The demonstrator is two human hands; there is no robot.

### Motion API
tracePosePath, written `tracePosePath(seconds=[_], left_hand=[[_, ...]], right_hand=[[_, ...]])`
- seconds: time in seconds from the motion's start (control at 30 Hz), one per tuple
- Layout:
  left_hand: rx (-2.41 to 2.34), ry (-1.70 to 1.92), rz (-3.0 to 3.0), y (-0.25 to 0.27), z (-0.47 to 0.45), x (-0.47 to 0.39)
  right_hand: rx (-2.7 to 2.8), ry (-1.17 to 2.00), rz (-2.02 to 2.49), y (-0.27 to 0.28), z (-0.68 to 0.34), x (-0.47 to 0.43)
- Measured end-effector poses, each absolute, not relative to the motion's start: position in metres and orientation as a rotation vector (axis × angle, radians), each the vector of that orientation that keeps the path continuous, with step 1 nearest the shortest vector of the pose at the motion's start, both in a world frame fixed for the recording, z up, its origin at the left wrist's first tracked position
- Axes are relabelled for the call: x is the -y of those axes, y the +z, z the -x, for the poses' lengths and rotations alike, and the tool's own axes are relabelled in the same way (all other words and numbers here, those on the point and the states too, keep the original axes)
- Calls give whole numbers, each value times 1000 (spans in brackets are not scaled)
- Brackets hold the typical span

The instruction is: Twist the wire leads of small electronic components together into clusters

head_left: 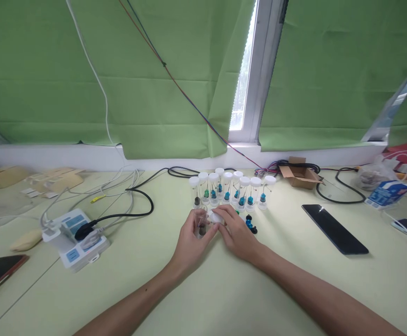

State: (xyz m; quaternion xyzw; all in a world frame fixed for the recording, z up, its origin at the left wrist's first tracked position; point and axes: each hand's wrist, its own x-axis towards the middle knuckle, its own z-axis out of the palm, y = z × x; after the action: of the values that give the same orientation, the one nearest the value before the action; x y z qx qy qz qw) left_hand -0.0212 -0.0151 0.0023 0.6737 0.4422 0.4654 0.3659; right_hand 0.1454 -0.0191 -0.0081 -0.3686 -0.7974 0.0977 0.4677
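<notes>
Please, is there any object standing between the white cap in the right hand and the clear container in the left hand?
Nothing visible stands between the white cap in the right hand and the clear container in the left hand; they are close together. The capped containers stand beyond the hands.

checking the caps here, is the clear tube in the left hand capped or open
Open: the clear tube shows no cap on top; a white cap is beside it, in the right hand.

Clear vial (199, 218): we see it roughly upright, uncapped, dark piece (202, 229) inside.
White cap (216, 216): just right of it.
</notes>
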Motion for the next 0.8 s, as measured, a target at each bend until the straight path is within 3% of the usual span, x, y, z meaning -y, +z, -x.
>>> tracePosePath(seconds=[0.8], left_hand=[[-1119,1124,-1812,3,19,19]], right_hand=[[1943,196,957,-11,-151,18]])
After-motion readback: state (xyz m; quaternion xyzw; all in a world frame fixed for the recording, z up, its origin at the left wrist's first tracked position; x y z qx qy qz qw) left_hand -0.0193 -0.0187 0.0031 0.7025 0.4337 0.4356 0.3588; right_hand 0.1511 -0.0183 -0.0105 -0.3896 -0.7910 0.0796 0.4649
